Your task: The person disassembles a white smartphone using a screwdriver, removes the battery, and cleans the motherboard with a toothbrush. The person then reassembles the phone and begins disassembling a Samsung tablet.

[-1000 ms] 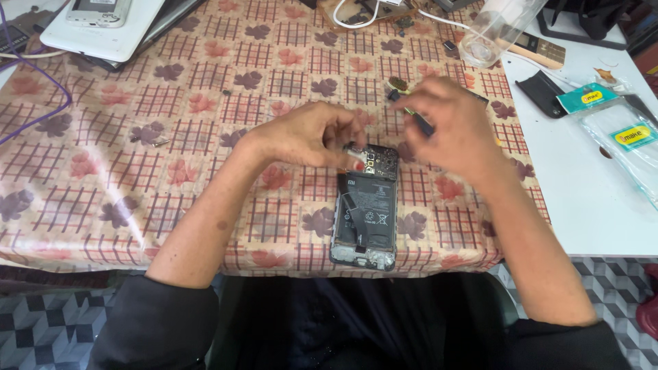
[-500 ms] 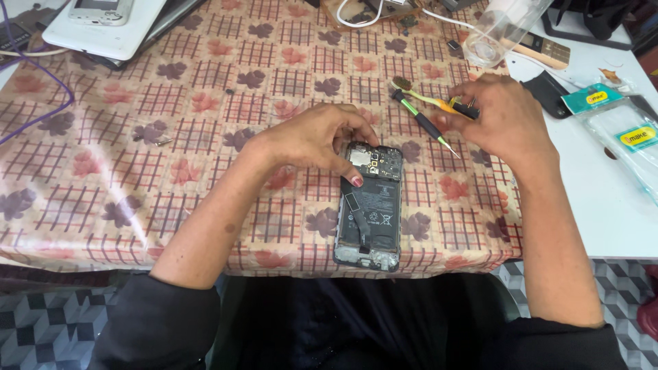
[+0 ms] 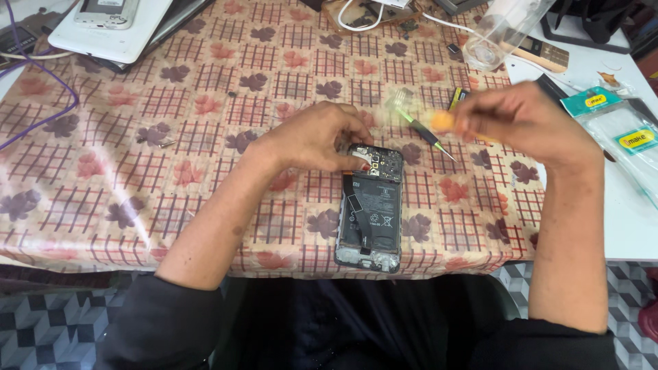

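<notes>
The left hand (image 3: 312, 137) presses its fingers on the top end of the opened phone (image 3: 370, 205), which lies flat on the surface (image 3: 205, 103). The right hand (image 3: 528, 120) is closed round a blurred screwdriver (image 3: 439, 123) just above the phone.

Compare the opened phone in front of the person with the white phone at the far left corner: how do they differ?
The opened phone lies back-off, its dark battery and circuit board exposed; the white phone shows no such insides. The opened phone rests straight on the flowered tablecloth, while the white phone sits on a white slab. The left hand touches the opened phone's top end; nobody touches the white phone. Both lie flat.
</notes>
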